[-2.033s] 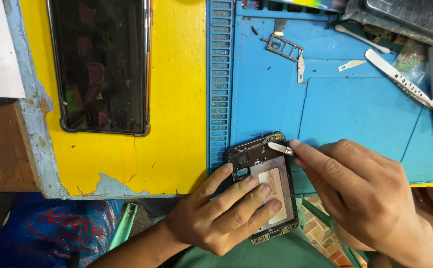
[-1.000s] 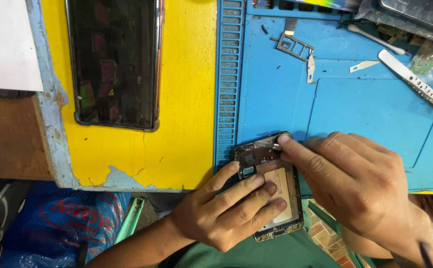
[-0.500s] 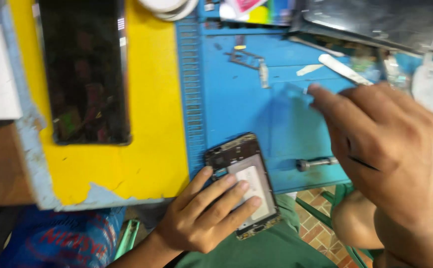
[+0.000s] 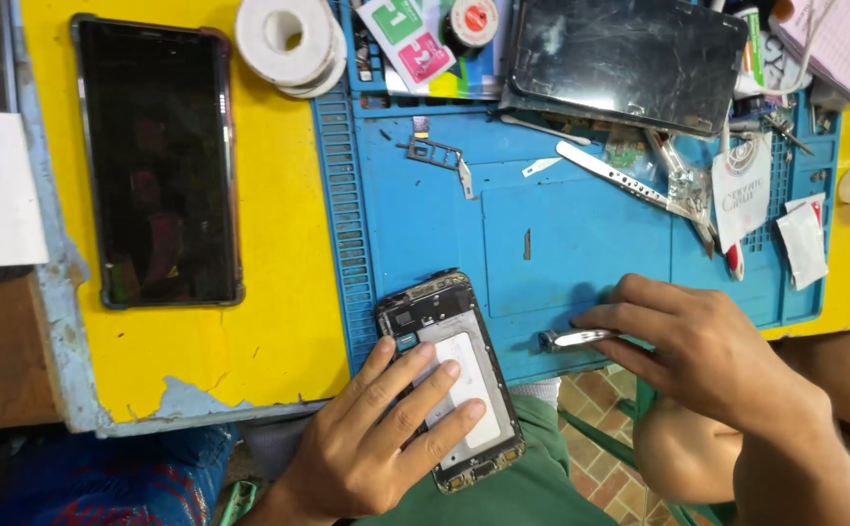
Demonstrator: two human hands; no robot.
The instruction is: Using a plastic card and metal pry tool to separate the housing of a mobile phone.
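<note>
An opened phone [image 4: 436, 310], its back cover off and a white battery showing, lies at the front edge of the blue work mat [image 4: 581, 234] and overhangs my lap. My left hand [image 4: 376, 443] lies flat over its lower half, with several fingers across the battery, pinning it down. To the right, my right hand [image 4: 702, 351] rests on the mat's front edge, its fingertips closed on the end of a small metal tool [image 4: 569, 338] that looks like tweezers. The tool's tip points left, a short way from the phone.
A black phone [image 4: 162, 161] lies face up on the yellow table [image 4: 279, 292]. At the back are white tape rolls [image 4: 283, 34], a dark screen panel [image 4: 629, 58], a SIM tray [image 4: 434, 153], a metal pry strip [image 4: 610, 173], small packets [image 4: 803, 244] and scattered tools.
My right hand left the phone's top, swung out over the mat and came down on the metal tool. The view shifted. My left hand stayed on the phone.
</note>
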